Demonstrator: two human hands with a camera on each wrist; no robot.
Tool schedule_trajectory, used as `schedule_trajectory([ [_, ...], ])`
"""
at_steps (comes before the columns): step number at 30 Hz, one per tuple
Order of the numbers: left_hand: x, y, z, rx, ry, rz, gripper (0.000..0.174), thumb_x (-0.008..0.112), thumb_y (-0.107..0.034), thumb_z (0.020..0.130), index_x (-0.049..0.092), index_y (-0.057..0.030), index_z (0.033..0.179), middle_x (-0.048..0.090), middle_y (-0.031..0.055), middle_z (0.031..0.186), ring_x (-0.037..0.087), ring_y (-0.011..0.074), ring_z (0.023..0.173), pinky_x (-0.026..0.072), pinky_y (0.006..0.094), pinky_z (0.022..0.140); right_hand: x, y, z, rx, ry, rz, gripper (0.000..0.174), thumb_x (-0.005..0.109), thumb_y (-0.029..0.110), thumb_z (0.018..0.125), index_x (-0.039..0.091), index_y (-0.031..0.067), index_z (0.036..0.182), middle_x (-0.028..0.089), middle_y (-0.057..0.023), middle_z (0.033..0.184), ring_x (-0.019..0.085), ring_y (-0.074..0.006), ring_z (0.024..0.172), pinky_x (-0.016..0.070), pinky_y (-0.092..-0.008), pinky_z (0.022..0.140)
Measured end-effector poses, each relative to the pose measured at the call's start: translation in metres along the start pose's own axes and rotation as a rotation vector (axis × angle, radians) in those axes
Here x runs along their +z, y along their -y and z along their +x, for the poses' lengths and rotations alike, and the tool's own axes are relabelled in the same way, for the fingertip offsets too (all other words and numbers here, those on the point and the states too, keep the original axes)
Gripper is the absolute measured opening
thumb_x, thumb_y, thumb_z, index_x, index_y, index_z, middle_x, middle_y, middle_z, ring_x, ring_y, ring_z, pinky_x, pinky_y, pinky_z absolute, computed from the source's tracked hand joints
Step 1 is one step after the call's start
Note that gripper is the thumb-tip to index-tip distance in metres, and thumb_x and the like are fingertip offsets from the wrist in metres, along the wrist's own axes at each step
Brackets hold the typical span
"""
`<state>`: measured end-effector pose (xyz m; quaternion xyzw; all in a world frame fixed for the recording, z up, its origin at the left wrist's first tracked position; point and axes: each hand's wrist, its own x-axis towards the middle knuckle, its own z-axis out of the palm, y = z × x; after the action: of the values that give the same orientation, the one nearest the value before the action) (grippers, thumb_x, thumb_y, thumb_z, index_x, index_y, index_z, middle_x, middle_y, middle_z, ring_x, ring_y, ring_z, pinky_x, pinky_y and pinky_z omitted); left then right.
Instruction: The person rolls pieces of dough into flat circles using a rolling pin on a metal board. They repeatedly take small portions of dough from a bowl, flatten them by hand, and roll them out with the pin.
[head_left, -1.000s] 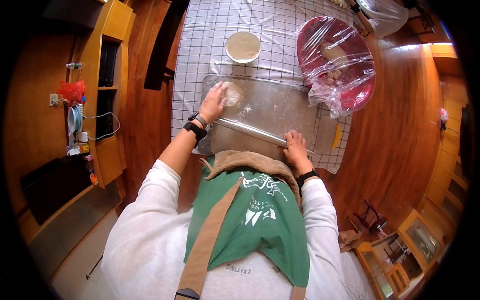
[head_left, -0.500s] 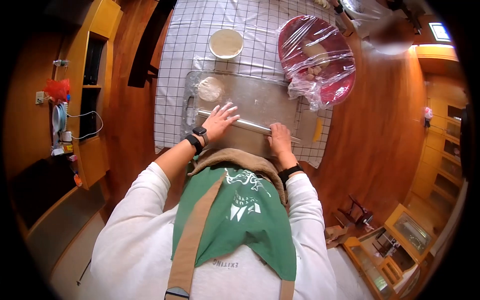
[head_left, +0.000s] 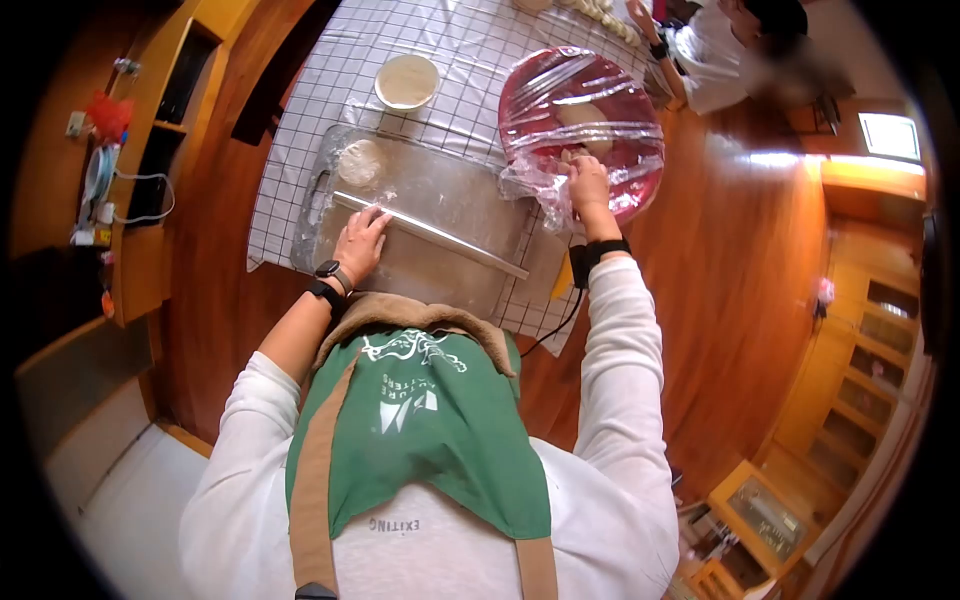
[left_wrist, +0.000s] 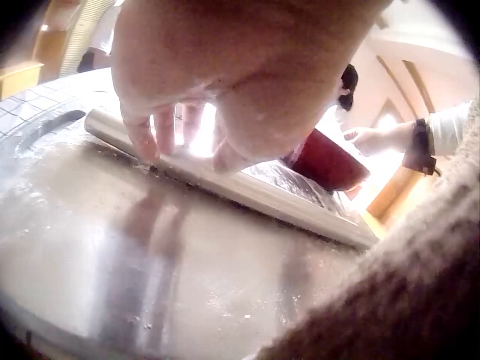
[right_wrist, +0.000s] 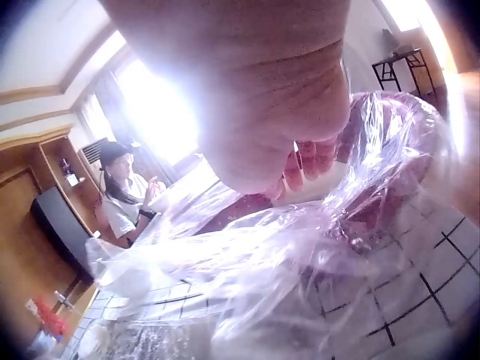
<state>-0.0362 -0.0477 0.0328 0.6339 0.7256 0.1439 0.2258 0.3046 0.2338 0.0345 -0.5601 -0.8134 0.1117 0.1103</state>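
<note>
A metal rolling pin (head_left: pixel 430 235) lies diagonally across the metal board (head_left: pixel 440 275). My left hand (head_left: pixel 362 243) rests its fingers on the pin near its left end; the left wrist view shows the same fingers (left_wrist: pixel 154 142) touching the pin (left_wrist: pixel 255 191). At the board's upper left sits a round, floured piece of dough (head_left: pixel 360 163). My right hand (head_left: pixel 588 185) is inside the red bowl (head_left: pixel 645 185), over small dough pieces, by the opening of the clear plastic (head_left: pixel 545 185). In the right wrist view its fingers (right_wrist: pixel 311 159) point down into the bowl; whether they pinch a piece is hidden.
A white bowl of flour (head_left: pixel 407 82) stands on the checked tablecloth (head_left: pixel 460 60) beyond the board. A yellow object (head_left: pixel 563 280) lies at the board's right. Another person (head_left: pixel 705 60) is at the table's far right, near a row of pale pieces (head_left: pixel 605 15).
My right hand has left the rolling pin and moved up and right into the red bowl. My left hand went from the dough to the pin. The head view has shifted and turned.
</note>
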Motion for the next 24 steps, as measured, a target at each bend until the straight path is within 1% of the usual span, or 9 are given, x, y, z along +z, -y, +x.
schedule_trajectory([
  [3, 0.005, -0.004, -0.006, -0.018, -0.074, 0.009, 0.046, 0.062, -0.007, 0.080, 0.054, -0.0112, 0.125, 0.048, 0.0102, 0.130, 0.049, 0.0326, 0.115, 0.0430, 0.0424, 0.098, 0.040, -0.035, 0.042, -0.122, 0.031, 0.000, 0.026, 0.059, 0.022, 0.084, 0.063, 0.0125, 0.108, 0.061, -0.0104, 0.112, 0.053, -0.0359, 0.106, 0.0434, -0.0440, 0.093],
  [5, 0.005, -0.010, -0.009, -0.059, -0.049, 0.001, 0.047, 0.062, -0.007, 0.080, 0.054, -0.0111, 0.126, 0.047, 0.0101, 0.134, 0.047, 0.0321, 0.120, 0.0422, 0.0418, 0.100, 0.039, -0.029, 0.054, -0.005, 0.148, -0.239, 0.037, 0.051, 0.037, 0.087, 0.061, 0.0100, 0.110, 0.064, -0.0078, 0.114, 0.055, -0.0301, 0.109, 0.0443, -0.0435, 0.093],
  [7, 0.006, -0.012, -0.008, -0.102, -0.022, 0.019, 0.049, 0.063, -0.008, 0.080, 0.052, -0.0107, 0.128, 0.045, 0.0102, 0.137, 0.045, 0.0321, 0.123, 0.0409, 0.0414, 0.102, 0.107, -0.090, 0.084, 0.147, 0.372, -0.064, 0.041, 0.049, 0.044, 0.089, 0.063, 0.0134, 0.113, 0.066, -0.0058, 0.114, 0.058, -0.0256, 0.107, 0.0449, -0.0414, 0.090],
  [9, 0.013, -0.013, -0.008, -0.117, -0.048, 0.001, 0.050, 0.063, -0.008, 0.080, 0.051, -0.0103, 0.128, 0.046, 0.0107, 0.136, 0.045, 0.0321, 0.123, 0.0403, 0.0415, 0.103, 0.033, -0.027, 0.075, 0.049, 0.384, -0.580, 0.045, 0.048, 0.051, 0.089, 0.063, 0.0173, 0.116, 0.068, -0.0046, 0.110, 0.060, -0.0223, 0.108, 0.0445, -0.0398, 0.089],
  [10, 0.013, -0.015, -0.006, -0.136, -0.045, 0.004, 0.050, 0.063, -0.008, 0.080, 0.051, -0.0102, 0.129, 0.045, 0.0115, 0.136, 0.046, 0.0322, 0.123, 0.0398, 0.0413, 0.103, 0.028, -0.020, 0.077, 0.131, 0.410, -0.519, 0.051, 0.049, 0.055, 0.088, 0.062, 0.0165, 0.120, 0.066, -0.0068, 0.116, 0.056, -0.0230, 0.117, 0.0424, -0.0409, 0.093],
  [13, 0.019, -0.018, -0.005, -0.167, -0.072, -0.003, 0.050, 0.063, -0.008, 0.081, 0.051, -0.0097, 0.129, 0.044, 0.0123, 0.137, 0.046, 0.0326, 0.123, 0.0396, 0.0413, 0.104, -0.005, 0.010, 0.068, 0.127, 0.523, -0.524, 0.057, 0.054, 0.055, 0.086, 0.062, 0.0111, 0.122, 0.060, -0.0076, 0.127, 0.044, -0.0261, 0.129, 0.0385, -0.0418, 0.099],
  [18, 0.024, -0.023, -0.008, -0.206, -0.084, -0.032, 0.050, 0.063, -0.008, 0.081, 0.050, -0.0086, 0.130, 0.042, 0.0130, 0.138, 0.045, 0.0339, 0.123, 0.0392, 0.0412, 0.104, 0.038, -0.015, 0.069, 0.135, 0.353, -0.505, 0.040, 0.060, 0.048, 0.082, 0.069, 0.0197, 0.109, 0.064, -0.0042, 0.118, 0.050, -0.0228, 0.119, 0.0418, -0.0415, 0.093],
  [22, 0.023, -0.026, -0.009, -0.246, -0.062, -0.034, 0.050, 0.062, -0.009, 0.082, 0.049, -0.0087, 0.130, 0.041, 0.0140, 0.139, 0.045, 0.0346, 0.124, 0.0388, 0.0409, 0.104, 0.030, -0.011, 0.061, 0.091, 0.312, -0.479, 0.034, 0.060, 0.044, 0.084, 0.069, 0.0187, 0.105, 0.062, -0.0037, 0.119, 0.050, -0.0229, 0.117, 0.0427, -0.0421, 0.093],
  [24, 0.024, -0.025, -0.009, -0.244, -0.054, -0.044, 0.050, 0.061, -0.008, 0.083, 0.048, -0.0082, 0.131, 0.040, 0.0150, 0.140, 0.044, 0.0358, 0.125, 0.0379, 0.0410, 0.105, 0.028, -0.007, 0.069, 0.217, 0.376, -0.413, 0.038, 0.060, 0.044, 0.083, 0.069, 0.0157, 0.107, 0.062, -0.0052, 0.121, 0.051, -0.0244, 0.119, 0.0430, -0.0415, 0.095],
])
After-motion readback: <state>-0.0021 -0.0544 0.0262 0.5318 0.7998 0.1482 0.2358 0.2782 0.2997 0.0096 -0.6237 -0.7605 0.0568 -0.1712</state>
